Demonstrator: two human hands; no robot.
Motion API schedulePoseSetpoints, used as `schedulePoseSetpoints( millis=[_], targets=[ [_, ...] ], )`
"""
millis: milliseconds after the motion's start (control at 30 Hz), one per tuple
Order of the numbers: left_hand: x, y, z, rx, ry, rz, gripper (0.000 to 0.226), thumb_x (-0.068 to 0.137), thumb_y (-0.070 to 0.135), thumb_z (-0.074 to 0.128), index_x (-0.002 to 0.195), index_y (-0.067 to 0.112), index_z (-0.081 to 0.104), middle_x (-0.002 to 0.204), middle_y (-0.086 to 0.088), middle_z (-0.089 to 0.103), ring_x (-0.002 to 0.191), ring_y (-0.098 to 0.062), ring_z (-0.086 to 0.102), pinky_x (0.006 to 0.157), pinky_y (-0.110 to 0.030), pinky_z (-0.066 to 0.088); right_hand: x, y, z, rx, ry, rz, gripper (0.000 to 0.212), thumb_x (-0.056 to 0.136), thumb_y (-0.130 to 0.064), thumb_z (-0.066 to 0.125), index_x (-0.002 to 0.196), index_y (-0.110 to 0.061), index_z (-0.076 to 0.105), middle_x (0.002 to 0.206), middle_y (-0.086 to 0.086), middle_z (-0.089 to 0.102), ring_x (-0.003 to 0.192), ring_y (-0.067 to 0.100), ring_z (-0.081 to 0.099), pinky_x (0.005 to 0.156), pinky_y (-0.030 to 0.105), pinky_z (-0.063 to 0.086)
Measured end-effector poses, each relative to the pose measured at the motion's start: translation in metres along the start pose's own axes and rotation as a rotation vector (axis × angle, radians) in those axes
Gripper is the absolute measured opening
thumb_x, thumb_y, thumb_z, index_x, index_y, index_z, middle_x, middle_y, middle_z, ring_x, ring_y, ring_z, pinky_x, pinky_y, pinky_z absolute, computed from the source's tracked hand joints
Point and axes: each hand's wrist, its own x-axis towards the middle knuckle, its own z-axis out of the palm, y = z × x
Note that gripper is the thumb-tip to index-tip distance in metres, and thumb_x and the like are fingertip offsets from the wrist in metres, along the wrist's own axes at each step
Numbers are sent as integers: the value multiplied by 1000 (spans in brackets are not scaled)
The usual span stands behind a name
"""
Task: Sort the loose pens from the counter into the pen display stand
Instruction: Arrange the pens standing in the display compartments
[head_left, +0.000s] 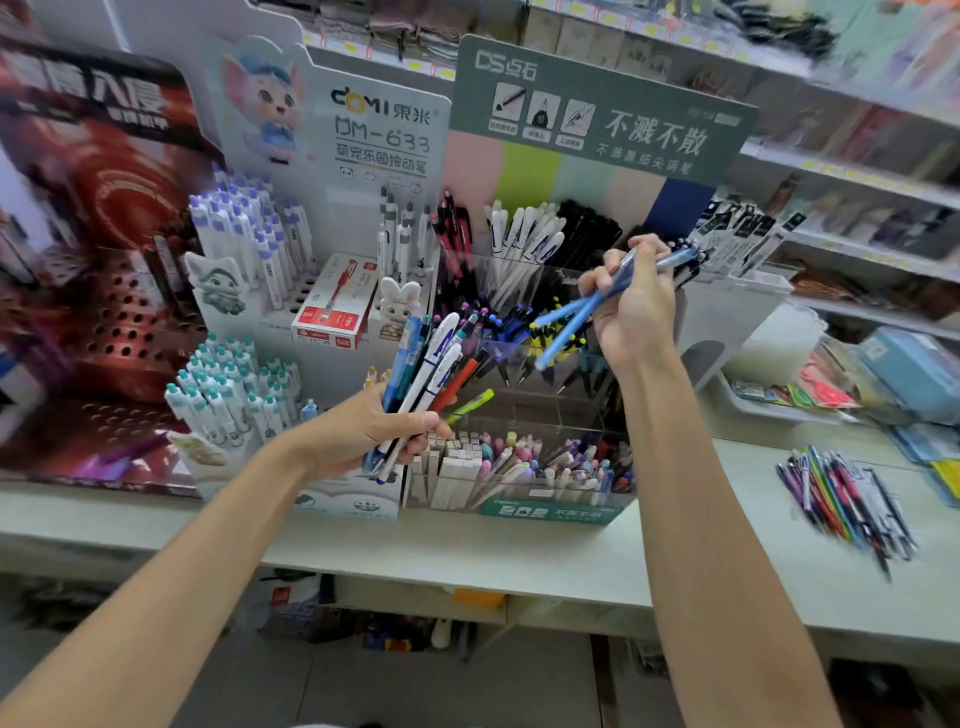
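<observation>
My left hand (363, 431) grips a fanned bundle of mixed pens (431, 364), blue, white, red and yellow-green, in front of the clear tiered pen display stand (519, 499). My right hand (631, 296) holds two or three blue pens (576, 317) up over the stand's middle tiers, tips slanting down to the left. The stand's compartments hold white, black, red and pastel pens. A pile of loose pens (847, 499) lies on the white counter (571, 561) at the right.
A white display (363, 135) with purple- and teal-capped pens stands left of the stand, with a red pen box (335, 306) on it. A red display (104, 260) is at far left. Shelves of stationery run behind; pouches and a tray (810, 395) sit at right.
</observation>
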Motion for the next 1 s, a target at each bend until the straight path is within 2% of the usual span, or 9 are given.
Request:
schedulePoseSetpoints(
  millis=[167,333,467,600,667,733,800,867,1000],
  targets=[
    [2,9,-1,18,-38,0,64,63,46,85,107,9,58,85,-4,72,63,-10,57,60,-22,52,-15,14,4,-390,-268,77,18,98,-17,58,106,-2,63,59,-5,39,45,6,33,49,19,43],
    [7,10,3,-1,2,5,73,54,51,90,106,13,57,89,-8,73,62,-10,57,62,-23,53,-23,24,2,-501,-354,69,31,103,-26,46,92,-2,64,62,5,57,49,14,55,52,26,53],
    [13,7,6,42,-38,-47,79,54,52,90,109,7,55,90,-10,70,66,-12,59,64,-25,54,-22,19,-3,-701,-397,44,31,96,-38,58,98,-10,71,60,-1,42,45,8,31,43,21,30],
    [19,8,11,48,-132,-120,72,59,43,91,106,6,51,93,-16,62,67,-14,60,62,-25,52,-26,17,2,-932,-589,98,24,92,-25,66,106,-7,72,71,-18,66,62,-4,58,60,11,44],
    [21,12,16,55,-179,-143,62,67,34,88,107,5,50,89,-11,65,64,-12,59,61,-24,52,-28,23,7,-1018,-707,153,16,88,-25,72,98,-13,75,86,-8,72,78,1,64,71,14,47],
    [23,16,21,56,-192,-152,48,76,23,81,108,5,49,88,-8,66,62,-11,57,61,-24,52,-30,30,7,-1034,-775,218,18,82,-29,78,88,-12,76,89,14,69,80,19,61,75,31,46],
    [24,18,23,50,-190,-156,40,80,17,74,109,5,49,93,-14,63,63,-11,56,60,-24,52,-29,35,5,-1012,-750,205,22,81,-33,78,84,-11,76,88,28,63,77,26,54,73,38,42],
    [24,18,22,37,-174,-162,39,79,18,73,107,5,49,96,-16,63,63,-12,56,59,-24,52,-28,34,4,-921,-669,159,16,89,-27,69,81,-14,74,77,16,60,71,17,53,68,27,43],
    [22,11,21,48,-67,-168,36,80,22,70,109,10,51,89,-7,70,65,-12,56,60,-24,52,-18,34,2,-486,-174,125,39,100,-14,49,66,-18,67,72,15,57,54,12,39,47,22,32]
  ],
)
